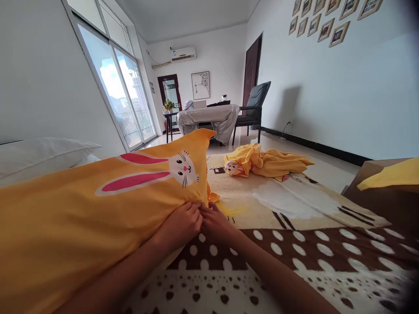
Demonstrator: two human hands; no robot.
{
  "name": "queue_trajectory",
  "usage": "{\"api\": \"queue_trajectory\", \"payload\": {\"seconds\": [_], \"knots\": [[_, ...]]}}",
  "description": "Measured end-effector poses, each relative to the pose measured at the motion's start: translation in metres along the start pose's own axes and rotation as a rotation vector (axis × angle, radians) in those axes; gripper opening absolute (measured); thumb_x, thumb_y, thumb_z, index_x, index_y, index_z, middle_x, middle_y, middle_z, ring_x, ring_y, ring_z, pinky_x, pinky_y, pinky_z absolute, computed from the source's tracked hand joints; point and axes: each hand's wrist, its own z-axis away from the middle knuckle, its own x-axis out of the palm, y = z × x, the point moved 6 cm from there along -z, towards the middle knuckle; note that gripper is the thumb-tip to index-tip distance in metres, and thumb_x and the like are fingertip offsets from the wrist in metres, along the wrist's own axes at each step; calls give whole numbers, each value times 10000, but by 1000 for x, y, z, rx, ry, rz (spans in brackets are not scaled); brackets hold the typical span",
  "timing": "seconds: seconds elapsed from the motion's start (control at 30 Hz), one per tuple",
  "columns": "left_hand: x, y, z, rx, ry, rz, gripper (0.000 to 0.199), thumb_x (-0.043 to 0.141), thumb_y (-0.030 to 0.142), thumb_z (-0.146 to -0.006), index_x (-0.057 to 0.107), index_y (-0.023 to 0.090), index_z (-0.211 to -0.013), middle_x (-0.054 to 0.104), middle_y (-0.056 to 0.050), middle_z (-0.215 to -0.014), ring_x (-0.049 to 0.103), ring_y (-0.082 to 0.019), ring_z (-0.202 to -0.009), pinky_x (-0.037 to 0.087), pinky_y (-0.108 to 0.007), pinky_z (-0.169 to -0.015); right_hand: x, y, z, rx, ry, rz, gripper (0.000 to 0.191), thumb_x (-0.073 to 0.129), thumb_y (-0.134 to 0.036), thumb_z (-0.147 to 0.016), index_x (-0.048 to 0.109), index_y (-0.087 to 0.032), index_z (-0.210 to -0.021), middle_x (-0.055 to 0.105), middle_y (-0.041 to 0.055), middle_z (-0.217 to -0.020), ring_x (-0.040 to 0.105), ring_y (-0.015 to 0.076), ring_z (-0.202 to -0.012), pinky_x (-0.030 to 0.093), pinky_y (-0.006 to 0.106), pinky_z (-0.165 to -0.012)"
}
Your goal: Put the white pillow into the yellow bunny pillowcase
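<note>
A large yellow pillowcase point(144, 205) with a pink-eared rabbit print stretches from the left edge to the middle of the view, filled out as if a pillow is inside. At its near right corner, my left hand point(186, 220) is closed on the fabric. Right beside it, my right hand point(216, 221) pinches the same corner, the fingertips of both hands meeting. What lies between the fingertips is partly hidden. A crumpled yellow cloth point(262, 161) with a similar rabbit face lies beyond my hands.
Under everything spreads a brown and cream patterned blanket point(294, 209). A white pillow point(42, 152) rests at the left. At the right edge, yellow fabric point(393, 174) hangs over a brown box-like object point(369, 174). Farther back stand a covered table point(209, 115) and a black chair point(253, 107).
</note>
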Motion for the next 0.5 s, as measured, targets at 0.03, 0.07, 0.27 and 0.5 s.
{"api": "queue_trajectory", "payload": {"seconds": [0.03,0.07,0.27,0.5], "knots": [[8,3,-4,10,-35,17,166,479,104,-831,639,119,-790,660,-91,-792,573,-208,-766,395,-345,-699,3,1,0,-4,-41,4,94,533,-182,-827,625,-175,-812,653,83,-904,499,232,-1018,301,382,-908],[14,6,-7,16,-66,30,167,493,101,-827,648,122,-767,657,-94,-783,563,-211,-764,386,-349,-695,4,1,-1,-4,-66,13,89,543,-174,-818,629,-171,-793,653,84,-872,503,230,-987,303,379,-905],[37,13,-22,39,-234,164,207,503,110,-841,706,93,-802,671,-130,-823,564,-241,-847,399,-369,-731,6,16,-1,64,-123,84,151,525,-129,-831,670,-157,-802,656,115,-869,478,243,-1024,276,383,-953],[59,2,-24,-30,-178,318,371,567,0,-779,603,104,-1133,587,-89,-1256,434,-196,-1259,261,-291,-1096,-10,27,1,2,-171,45,166,512,-111,-792,658,-155,-725,632,106,-959,464,236,-1047,242,416,-950]]}}
